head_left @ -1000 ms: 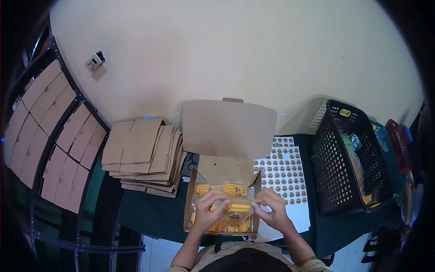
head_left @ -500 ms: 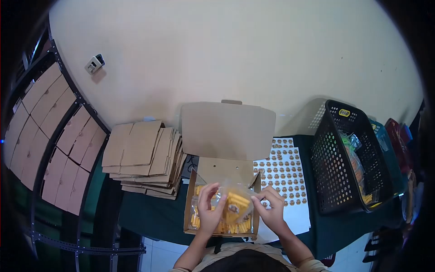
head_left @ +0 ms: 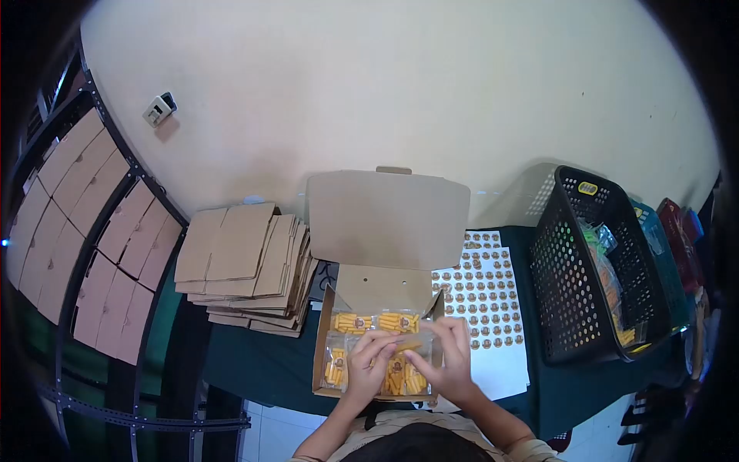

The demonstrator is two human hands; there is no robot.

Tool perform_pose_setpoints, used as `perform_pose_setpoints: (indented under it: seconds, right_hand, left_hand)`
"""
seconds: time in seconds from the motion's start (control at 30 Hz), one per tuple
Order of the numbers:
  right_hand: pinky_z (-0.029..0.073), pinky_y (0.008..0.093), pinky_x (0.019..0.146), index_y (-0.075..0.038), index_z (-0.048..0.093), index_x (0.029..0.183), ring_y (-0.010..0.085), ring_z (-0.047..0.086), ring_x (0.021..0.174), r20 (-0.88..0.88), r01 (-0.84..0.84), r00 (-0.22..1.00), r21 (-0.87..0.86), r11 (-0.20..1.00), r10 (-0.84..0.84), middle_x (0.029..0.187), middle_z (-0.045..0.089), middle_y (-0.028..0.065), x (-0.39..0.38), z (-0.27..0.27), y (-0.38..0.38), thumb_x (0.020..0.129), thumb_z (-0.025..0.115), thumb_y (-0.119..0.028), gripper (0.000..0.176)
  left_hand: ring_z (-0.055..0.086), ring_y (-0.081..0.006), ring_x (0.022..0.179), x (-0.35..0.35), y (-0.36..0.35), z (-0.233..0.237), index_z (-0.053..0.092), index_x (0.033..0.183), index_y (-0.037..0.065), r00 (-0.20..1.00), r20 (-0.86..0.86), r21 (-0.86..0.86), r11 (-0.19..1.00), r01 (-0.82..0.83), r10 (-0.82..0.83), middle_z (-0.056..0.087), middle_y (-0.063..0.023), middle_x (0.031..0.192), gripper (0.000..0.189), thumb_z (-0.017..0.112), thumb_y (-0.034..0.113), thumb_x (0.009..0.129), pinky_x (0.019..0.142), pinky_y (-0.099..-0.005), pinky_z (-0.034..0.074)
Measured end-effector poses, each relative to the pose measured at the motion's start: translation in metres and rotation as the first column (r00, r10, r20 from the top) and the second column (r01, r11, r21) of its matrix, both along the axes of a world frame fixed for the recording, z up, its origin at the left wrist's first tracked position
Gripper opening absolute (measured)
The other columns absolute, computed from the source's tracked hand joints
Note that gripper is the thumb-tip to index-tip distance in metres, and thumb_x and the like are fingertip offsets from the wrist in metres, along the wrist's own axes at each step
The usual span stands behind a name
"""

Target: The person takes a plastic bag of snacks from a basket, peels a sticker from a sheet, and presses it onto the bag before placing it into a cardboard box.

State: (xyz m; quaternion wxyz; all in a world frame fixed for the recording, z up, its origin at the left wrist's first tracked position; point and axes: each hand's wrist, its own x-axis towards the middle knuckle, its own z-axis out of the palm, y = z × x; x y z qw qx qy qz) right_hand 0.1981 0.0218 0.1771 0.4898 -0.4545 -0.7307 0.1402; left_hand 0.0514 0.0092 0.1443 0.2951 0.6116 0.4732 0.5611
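Pkt [head_left: 408, 346] is pinched by L hand [head_left: 371, 362] and R hand [head_left: 448, 360], fingers curled shut on it, low inside open box [head_left: 320, 350], where sticks may be crushed or packed pkts [head_left: 355, 322] shoved askew if pressed too hard.

**A:** Where does the head view look from?

**B:** From the person's own head. It faces forward and tilts well down, so the person's collar sits at the bottom edge.

**A:** How near is it?

**B:** Close. The left hand [head_left: 368, 368] and right hand [head_left: 444, 368] lie low in the middle, just under the lens. They are over the open box [head_left: 387, 219] on the table [head_left: 262, 362].

**A:** And how wide?

**B:** Very wide. The lens bends straight lines and darkens the corners. It takes in the wall [head_left: 385, 92] across the top half, the rack [head_left: 85, 223] at far left and the black basket [head_left: 573, 285] at right.

**A:** Where is the table's far edge?

**B:** Up the picture, against the wall.
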Motion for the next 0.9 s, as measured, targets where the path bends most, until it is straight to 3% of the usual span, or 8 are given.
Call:
perform_pose_setpoints:
  seconds: [0.03, 0.1, 0.13, 0.23, 0.4, 0.67, 0.8, 0.9]
  right_hand:
    - [0.037, 0.0317, 0.07, -0.005, 0.06, 0.085, 0.0216, 0.047, 0.082, 0.001, -0.001, 1.0, -0.001, 1.0, 0.001, 0.086, 0.051, 0.0055, 0.002, 0.006, 0.004, 0.068, 0.068, -0.015, 0.022]
    - [0.033, 0.0345, 0.072, -0.007, 0.06, 0.082, 0.0219, 0.046, 0.08, 0.308, -0.11, 0.946, 0.013, 0.994, 0.1, 0.079, 0.05, 0.0045, 0.01, 0.017, 0.008, 0.067, 0.069, -0.02, 0.022]
    - [0.028, 0.0366, 0.074, -0.008, 0.059, 0.076, 0.0215, 0.046, 0.078, 0.235, -0.244, 0.938, -0.069, 0.967, 0.253, 0.076, 0.05, 0.0038, 0.013, 0.001, 0.014, 0.069, 0.067, -0.024, 0.018]
    - [0.025, 0.0362, 0.076, -0.009, 0.058, 0.071, 0.0203, 0.046, 0.076, 0.308, -0.233, 0.916, -0.115, 0.966, 0.257, 0.073, 0.05, 0.0036, 0.011, 0.001, 0.013, 0.072, 0.064, -0.024, 0.016]
    - [0.026, 0.0351, 0.077, -0.008, 0.056, 0.068, 0.019, 0.047, 0.073, 0.2, -0.28, 0.933, -0.124, 0.952, 0.3, 0.07, 0.051, 0.0025, 0.006, 0.001, 0.013, 0.073, 0.064, -0.021, 0.017]
    - [0.027, 0.0336, 0.078, -0.007, 0.054, 0.068, 0.0167, 0.05, 0.069, 0.044, -0.365, 0.922, -0.232, 0.902, 0.384, 0.066, 0.05, 0.0009, 0.008, -0.021, 0.011, 0.075, 0.062, -0.017, 0.015]
    - [0.034, 0.03, 0.072, -0.004, 0.052, 0.074, 0.0176, 0.05, 0.07, -0.142, -0.386, 0.922, -0.294, 0.874, 0.359, 0.071, 0.049, 0.0059, 0.014, -0.031, 0.013, 0.076, 0.059, -0.009, 0.009]
    - [0.039, 0.0238, 0.065, 0.0, 0.05, 0.075, 0.0137, 0.048, 0.072, -0.393, -0.377, 0.893, -0.385, 0.843, 0.22, 0.076, 0.046, 0.008, 0.015, -0.046, 0.015, 0.078, 0.054, -0.002, 0.006]
  left_hand:
    - [0.055, -0.0179, 0.081, -0.001, 0.0, 0.0, 0.062, 0.088, -0.001, 1.0, 0.001, -0.001, 1.0, -0.001, 0.001, 0.059, -0.011, 0.085, 0.013, 0.053, 0.003, 0.081, 0.069, -0.0261, 0.043]
    - [0.055, -0.0172, 0.079, -0.001, -0.001, -0.001, 0.062, 0.087, -0.001, 0.996, -0.063, 0.038, 0.997, 0.063, -0.06, 0.058, -0.01, 0.081, 0.012, 0.053, 0.003, 0.081, 0.067, -0.0259, 0.043]
    - [0.055, -0.0173, 0.077, 0.0, -0.002, 0.002, 0.062, 0.084, -0.002, 0.997, -0.064, 0.018, 0.999, 0.049, -0.048, 0.058, -0.0094, 0.079, 0.01, 0.055, 0.004, 0.08, 0.067, -0.0261, 0.043]
    - [0.056, -0.0178, 0.074, -0.002, -0.001, 0.001, 0.061, 0.081, -0.002, 0.998, -0.065, -0.006, 1.0, -0.028, 0.027, 0.058, -0.0097, 0.077, 0.009, 0.056, 0.004, 0.079, 0.065, -0.0268, 0.043]
    - [0.053, -0.0146, 0.068, -0.018, 0.008, -0.002, 0.057, 0.075, -0.004, 0.977, -0.078, 0.145, 0.972, -0.187, 0.2, 0.055, -0.0091, 0.074, 0.013, 0.054, 0.007, 0.082, 0.06, -0.0236, 0.041]
    - [0.049, -0.0113, 0.068, -0.033, 0.011, -0.005, 0.056, 0.078, -0.005, 0.971, 0.07, 0.006, 0.973, -0.231, 0.23, 0.052, -0.0053, 0.075, 0.019, 0.051, 0.011, 0.086, 0.061, -0.0211, 0.038]
    - [0.05, -0.0128, 0.083, -0.034, 0.02, -0.026, 0.054, 0.094, -0.003, 0.976, 0.203, -0.107, 0.993, -0.053, 0.074, 0.051, -0.007, 0.091, 0.017, 0.052, 0.011, 0.085, 0.074, -0.0222, 0.039]
    - [0.045, -0.0184, 0.103, -0.012, 0.017, -0.025, 0.041, 0.116, 0.0, 0.951, 0.31, -0.136, 0.989, 0.05, -0.005, 0.044, -0.0112, 0.11, 0.041, 0.058, 0.013, 0.081, 0.089, -0.0274, 0.036]
